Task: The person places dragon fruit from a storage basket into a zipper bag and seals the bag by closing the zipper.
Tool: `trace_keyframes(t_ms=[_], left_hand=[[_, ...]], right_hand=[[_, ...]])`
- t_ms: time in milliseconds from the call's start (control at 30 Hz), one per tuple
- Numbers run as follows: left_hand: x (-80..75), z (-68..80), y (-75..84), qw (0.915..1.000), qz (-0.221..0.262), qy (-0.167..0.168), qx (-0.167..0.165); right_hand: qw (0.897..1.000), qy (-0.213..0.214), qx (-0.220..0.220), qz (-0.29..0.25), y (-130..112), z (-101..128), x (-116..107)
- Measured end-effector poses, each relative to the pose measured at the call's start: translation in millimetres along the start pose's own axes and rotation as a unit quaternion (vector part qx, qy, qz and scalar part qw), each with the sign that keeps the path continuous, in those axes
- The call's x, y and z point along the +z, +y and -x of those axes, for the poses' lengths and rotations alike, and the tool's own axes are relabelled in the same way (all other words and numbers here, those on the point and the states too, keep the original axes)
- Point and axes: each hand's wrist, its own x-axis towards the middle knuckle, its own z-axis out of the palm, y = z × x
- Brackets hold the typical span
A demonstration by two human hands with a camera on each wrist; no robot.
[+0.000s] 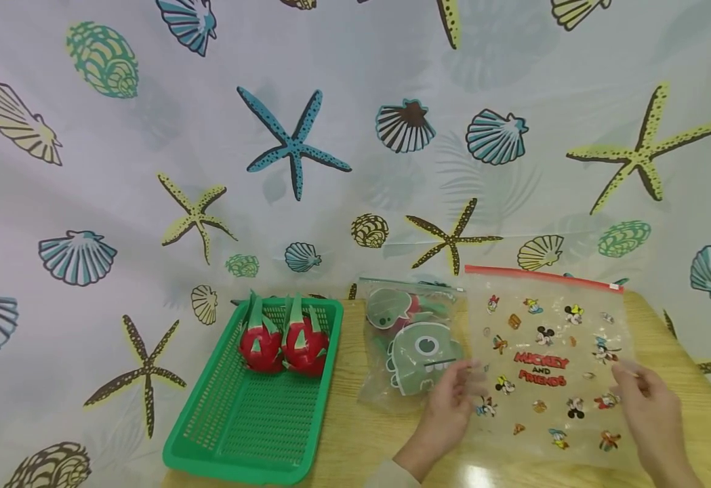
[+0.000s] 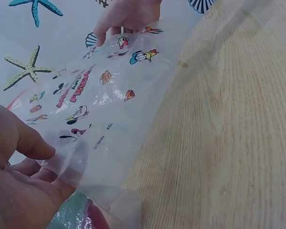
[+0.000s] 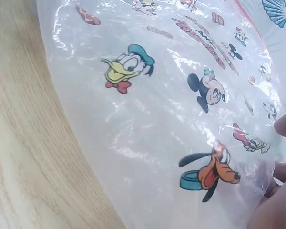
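A clear zip bag (image 1: 550, 413) with a red zip strip and printed cartoon figures is held up by both hands. My left hand (image 1: 443, 410) pinches its left edge, thumb on the near side and fingers behind, as the left wrist view shows. At the opposite edge, my right hand (image 1: 654, 413) grips the plastic between thumb and fingers. The bag (image 3: 152, 129) looks flat, with nothing visible inside. Just left of it lies another zip bag (image 1: 386, 379), with a green strip and a green one-eyed monster print; something red and green shows through it.
A green plastic basket (image 1: 324, 427) stands on the wooden table (image 1: 349, 447) at the left. Two red dragon fruits (image 1: 306, 346) with green tips sit at its far end. A curtain (image 1: 355, 54) printed with shells and starfish hangs behind the table.
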Motion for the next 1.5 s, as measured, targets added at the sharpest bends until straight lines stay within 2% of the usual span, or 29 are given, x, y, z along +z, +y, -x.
trace_keyframes(t_ms=[100, 167, 267, 333, 500, 600, 667, 733, 800, 933, 1000, 1067, 1100, 1133, 1167, 1233, 1267, 1333, 1367, 1400, 1500], left_hand=[[-1.8, -1.6, 0.7, 1.0000, 0.005, 0.005, 0.002], [-2.7, -2.8, 1.7, 0.9999, 0.012, 0.009, -0.001], [-3.7, -4.4, 3.6, 0.9998, 0.009, 0.017, -0.007], [-4.3, -5.4, 5.5, 0.9997, 0.004, 0.022, -0.011], [-4.9, -8.1, 9.6, 0.9977, -0.028, 0.055, -0.027], [-5.8, -10.2, 11.7, 0.9951, -0.047, 0.082, -0.031], [-6.6, -11.5, 13.3, 0.9940, -0.047, 0.095, -0.025], [-7.8, -12.0, 14.7, 0.9933, -0.049, 0.103, -0.019], [-8.8, -11.8, 15.9, 0.9930, -0.047, 0.107, -0.014], [-10.3, -11.1, 18.6, 0.9930, -0.049, 0.107, -0.011], [-10.9, -11.0, 20.1, 0.9923, -0.056, 0.110, -0.007], [-11.3, -10.8, 21.7, 0.9914, -0.065, 0.114, 0.002], [-11.4, -10.6, 22.3, 0.9911, -0.067, 0.115, 0.006], [-11.4, -10.5, 22.9, 0.9906, -0.070, 0.117, 0.010], [-11.3, -10.5, 23.1, 0.9905, -0.070, 0.117, 0.012], [-11.3, -10.1, 23.1, 0.9911, -0.068, 0.114, 0.012], [-11.3, -9.9, 22.8, 0.9914, -0.066, 0.112, 0.011], [-11.1, -9.2, 22.5, 0.9926, -0.058, 0.107, 0.002], [-11.1, -9.1, 22.4, 0.9933, -0.052, 0.103, -0.001], [-11.1, -8.9, 22.6, 0.9940, -0.046, 0.099, -0.003], [-11.4, -8.5, 24.1, 0.9960, -0.028, 0.085, -0.006]], right_hand=[[0.997, 0.005, -0.002, -0.080, -3.0, 4.0, -3.1], [0.988, 0.006, -0.012, -0.153, -4.7, 6.1, -4.9], [0.965, 0.008, -0.021, -0.261, -7.3, 9.5, -5.8], [0.950, 0.017, -0.031, -0.310, -10.3, 11.1, -5.5], [0.920, 0.050, -0.079, -0.379, -20.8, 16.0, -4.7], [0.896, 0.063, -0.126, -0.422, -29.0, 19.9, -2.8], [0.889, 0.075, -0.152, -0.425, -35.0, 23.1, -1.7], [0.889, 0.085, -0.171, -0.417, -40.8, 26.5, -0.9], [0.900, 0.093, -0.180, -0.386, -46.3, 30.7, -1.0], [0.912, 0.117, -0.207, -0.335, -56.9, 38.1, -1.8], [0.906, 0.137, -0.231, -0.326, -62.3, 41.0, -2.7], [0.893, 0.152, -0.256, -0.338, -67.6, 43.2, -4.2], [0.882, 0.155, -0.271, -0.353, -70.0, 43.7, -4.9], [0.877, 0.160, -0.277, -0.358, -72.1, 44.7, -5.4], [0.868, 0.156, -0.278, -0.380, -74.2, 45.5, -5.6], [0.887, 0.160, -0.269, -0.339, -77.1, 48.2, -4.3], [0.900, 0.164, -0.267, -0.304, -77.4, 49.3, -2.6], [0.929, 0.174, -0.249, -0.212, -76.6, 52.5, 2.3], [0.939, 0.175, -0.246, -0.167, -75.4, 53.9, 5.6], [0.946, 0.173, -0.244, -0.125, -73.5, 55.3, 9.0], [0.950, 0.150, -0.259, -0.092, -66.2, 58.3, 19.9]])
